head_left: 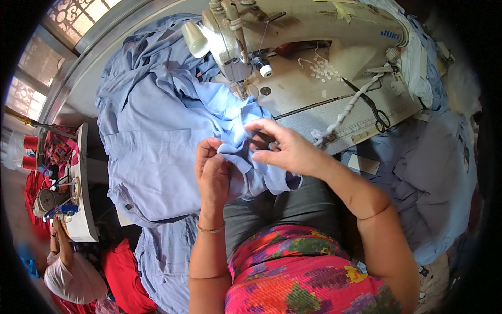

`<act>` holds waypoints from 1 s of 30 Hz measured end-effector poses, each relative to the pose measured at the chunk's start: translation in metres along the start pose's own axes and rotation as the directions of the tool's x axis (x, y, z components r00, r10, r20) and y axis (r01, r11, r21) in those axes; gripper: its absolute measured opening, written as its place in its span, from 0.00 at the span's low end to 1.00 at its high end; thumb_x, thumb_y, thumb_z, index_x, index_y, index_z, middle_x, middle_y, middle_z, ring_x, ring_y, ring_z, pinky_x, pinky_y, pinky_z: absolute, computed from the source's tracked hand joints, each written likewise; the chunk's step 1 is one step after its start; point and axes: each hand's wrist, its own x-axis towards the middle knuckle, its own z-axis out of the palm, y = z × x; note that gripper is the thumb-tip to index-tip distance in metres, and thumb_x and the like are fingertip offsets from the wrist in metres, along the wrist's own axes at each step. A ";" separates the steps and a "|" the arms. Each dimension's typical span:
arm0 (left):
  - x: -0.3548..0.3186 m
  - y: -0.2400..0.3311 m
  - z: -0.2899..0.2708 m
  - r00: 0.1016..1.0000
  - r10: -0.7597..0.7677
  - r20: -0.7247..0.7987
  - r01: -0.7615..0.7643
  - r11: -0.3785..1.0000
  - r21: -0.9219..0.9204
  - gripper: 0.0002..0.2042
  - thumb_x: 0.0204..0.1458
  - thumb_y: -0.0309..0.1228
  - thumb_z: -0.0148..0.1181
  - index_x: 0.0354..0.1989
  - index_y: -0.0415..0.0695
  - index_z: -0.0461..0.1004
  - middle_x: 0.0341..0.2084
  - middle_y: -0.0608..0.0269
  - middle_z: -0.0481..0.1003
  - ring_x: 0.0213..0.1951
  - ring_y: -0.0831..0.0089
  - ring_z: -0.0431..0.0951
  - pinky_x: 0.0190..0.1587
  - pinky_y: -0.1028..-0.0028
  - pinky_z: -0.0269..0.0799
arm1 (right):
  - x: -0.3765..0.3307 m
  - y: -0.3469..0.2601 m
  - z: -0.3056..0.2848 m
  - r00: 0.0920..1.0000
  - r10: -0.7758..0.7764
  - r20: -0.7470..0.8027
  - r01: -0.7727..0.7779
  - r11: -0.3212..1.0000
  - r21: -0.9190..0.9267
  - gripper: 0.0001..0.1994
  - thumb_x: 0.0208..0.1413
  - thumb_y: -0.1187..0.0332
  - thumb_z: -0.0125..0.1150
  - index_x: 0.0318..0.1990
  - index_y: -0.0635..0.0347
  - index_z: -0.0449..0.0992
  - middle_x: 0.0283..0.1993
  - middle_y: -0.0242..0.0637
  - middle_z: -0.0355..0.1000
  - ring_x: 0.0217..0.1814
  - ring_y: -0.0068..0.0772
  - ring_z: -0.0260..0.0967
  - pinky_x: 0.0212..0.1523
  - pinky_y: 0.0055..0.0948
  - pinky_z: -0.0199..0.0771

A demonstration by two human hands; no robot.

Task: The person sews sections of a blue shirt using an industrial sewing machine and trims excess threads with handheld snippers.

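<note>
A light blue shirt (157, 152) spreads across the machine table and hangs toward my lap. My left hand (212, 167) pinches a folded edge of it between thumb and fingers. Close on the right is my right hand (285, 146), with thumb and index finger apart beside the bunched cloth; its other fingers curl in and are partly hidden. Beyond both hands stands a sewing machine (334, 29), its lamp lighting the cloth near the needle and presser foot (243, 90).
Small white buttons (324, 70) lie on the machine bed. Dark scissors (374, 107) and a twisted white cord (345, 112) rest to the right. More blue garments (429, 157) are heaped there. At far left, another person (73, 277) works at a white table (83, 209) near red cloth (125, 277).
</note>
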 end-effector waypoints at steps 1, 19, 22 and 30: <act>-0.001 0.001 0.001 1.000 -0.003 -0.001 0.003 1.000 -0.007 0.14 0.49 0.17 0.49 0.46 0.40 0.63 0.37 0.63 0.69 0.35 0.77 0.72 0.38 0.77 0.71 | 0.001 0.000 0.007 1.000 0.009 0.004 -0.008 1.000 -0.015 0.27 0.50 0.67 0.64 0.57 0.58 0.62 0.45 0.42 0.72 0.48 0.30 0.70 0.46 0.27 0.70; -0.005 -0.002 -0.004 0.941 0.285 0.185 -0.327 0.617 0.716 0.10 0.47 0.13 0.51 0.37 0.38 0.69 0.47 0.62 0.61 0.34 0.85 0.68 0.30 0.82 0.67 | 0.016 0.003 0.010 0.990 0.133 0.054 -0.142 0.858 0.494 0.28 0.49 0.76 0.59 0.60 0.58 0.61 0.26 0.22 0.64 0.19 0.10 0.56 0.19 0.12 0.56; -0.006 -0.002 0.001 0.958 0.229 0.171 -0.276 0.583 0.764 0.04 0.46 0.17 0.56 0.30 0.37 0.71 0.46 0.59 0.64 0.38 0.77 0.70 0.37 0.80 0.68 | 0.015 0.003 0.010 0.989 0.140 0.055 -0.148 0.849 0.507 0.28 0.49 0.76 0.58 0.60 0.58 0.61 0.27 0.22 0.64 0.19 0.10 0.56 0.19 0.12 0.56; -0.006 0.000 0.004 0.927 0.250 0.280 -0.364 0.413 0.835 0.03 0.46 0.18 0.55 0.30 0.33 0.74 0.48 0.57 0.67 0.45 0.71 0.71 0.44 0.75 0.69 | 0.015 0.005 0.013 0.995 0.097 0.016 -0.094 0.885 0.455 0.25 0.50 0.77 0.57 0.58 0.58 0.62 0.27 0.22 0.64 0.20 0.09 0.56 0.20 0.11 0.57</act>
